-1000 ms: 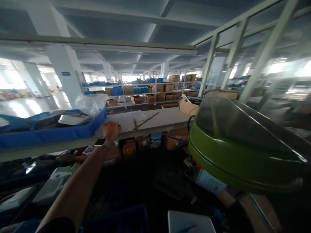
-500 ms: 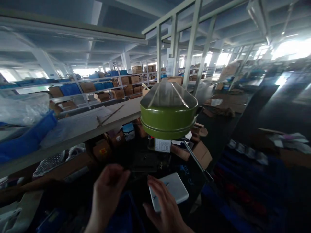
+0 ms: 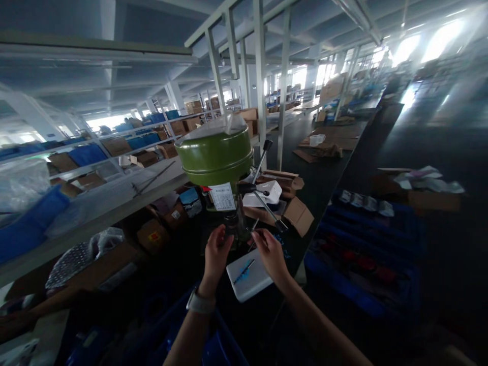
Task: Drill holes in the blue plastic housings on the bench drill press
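Note:
A green drill press with a white label and lever handles stands on the dark bench ahead of me. Both of my hands are raised in front of its lower part, near the spindle. My left hand, a watch on its wrist, has thumb and fingers brought together; whatever is between them is too small to make out. On the other side, my right hand is pinched in the same way, its fingertips near a thin rod, and I cannot tell what it grips. Below them lies a white tray bearing a dark pen-like piece and blue bits.
An opened cardboard box and a white bag sit behind the press on the right. Blue crates stand low at the right. A blue bin is beneath my arms. To the left runs a long shelf.
My view has turned right, so the press appears further left. Both hands have reached forward to the press's lower part. The right hand has left the white tray and closed into a pinch.

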A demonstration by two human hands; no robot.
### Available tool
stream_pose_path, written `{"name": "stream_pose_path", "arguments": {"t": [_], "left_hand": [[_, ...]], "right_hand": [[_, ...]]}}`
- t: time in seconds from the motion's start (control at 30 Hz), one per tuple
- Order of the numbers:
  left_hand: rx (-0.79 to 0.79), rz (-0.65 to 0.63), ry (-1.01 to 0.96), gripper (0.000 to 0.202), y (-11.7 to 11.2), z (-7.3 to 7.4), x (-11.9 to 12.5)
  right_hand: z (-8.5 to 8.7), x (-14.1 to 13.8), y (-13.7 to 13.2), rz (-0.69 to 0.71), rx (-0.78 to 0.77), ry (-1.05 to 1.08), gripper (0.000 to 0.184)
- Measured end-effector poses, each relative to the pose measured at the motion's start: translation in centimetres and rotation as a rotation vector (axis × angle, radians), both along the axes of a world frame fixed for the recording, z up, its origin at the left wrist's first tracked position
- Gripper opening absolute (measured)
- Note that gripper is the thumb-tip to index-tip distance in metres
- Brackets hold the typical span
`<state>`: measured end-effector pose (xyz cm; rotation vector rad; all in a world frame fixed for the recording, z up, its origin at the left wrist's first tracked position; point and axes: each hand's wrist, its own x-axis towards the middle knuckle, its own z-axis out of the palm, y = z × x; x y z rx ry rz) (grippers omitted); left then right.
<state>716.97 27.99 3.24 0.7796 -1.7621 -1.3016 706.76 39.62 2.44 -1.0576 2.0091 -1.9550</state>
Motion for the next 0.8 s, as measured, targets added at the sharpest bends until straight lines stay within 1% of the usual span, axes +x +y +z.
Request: {"name": "stream_pose_path", "arguments": {"t": [0.1, 0.17, 0.3, 0.43, 0.53, 0.6, 0.7, 0.8], "left_hand": [[-0.075, -0.179, -0.024, 0.041, -1.6, -0.9, -2.3], [-0.093, -0.234, -0.039, 0.037, -1.8, -1.1, -3.0], [-0.153, -0.225, -0.030, 0.035, -1.4, -1.1, -3.1], [-0.182, -0.221, -0.040, 0.036, -1.4, -1.1, -3.1], [-0.207, -0.221, -0.047, 0.034, -1.5, -1.1, -3.1], [-0.232, -0.214, -0.056, 0.034, -1.5, -1.2, -3.1], [-0.263, -0.198, -0.070, 0.032, -1.5, -1.2, -3.0], [-0.287, -0.203, -0.066, 0.031, -1.4, -1.3, -2.9]], "right_hand": [[1.2, -0.6, -1.6, 0.015, 0.021, 0.010, 0.031], [1.8, -0.5, -2.2, 0.015, 0.040, 0.022, 0.029], [2.0, -0.7, -2.8, 0.032, 0.042, 0.035, 0.027], [1.6, -1.5, -3.2, 0.100, -0.002, 0.037, 0.029], [1.2, -1.6, -3.4, 0.144, -0.037, 0.041, 0.030], [0.9, -1.2, -3.7, 0.129, -0.055, 0.044, 0.029], [0.1, -0.5, -4.2, 0.057, -0.060, 0.056, 0.027], [-0.8, -0.4, -4.8, -0.010, -0.053, 0.113, 0.024]]}}
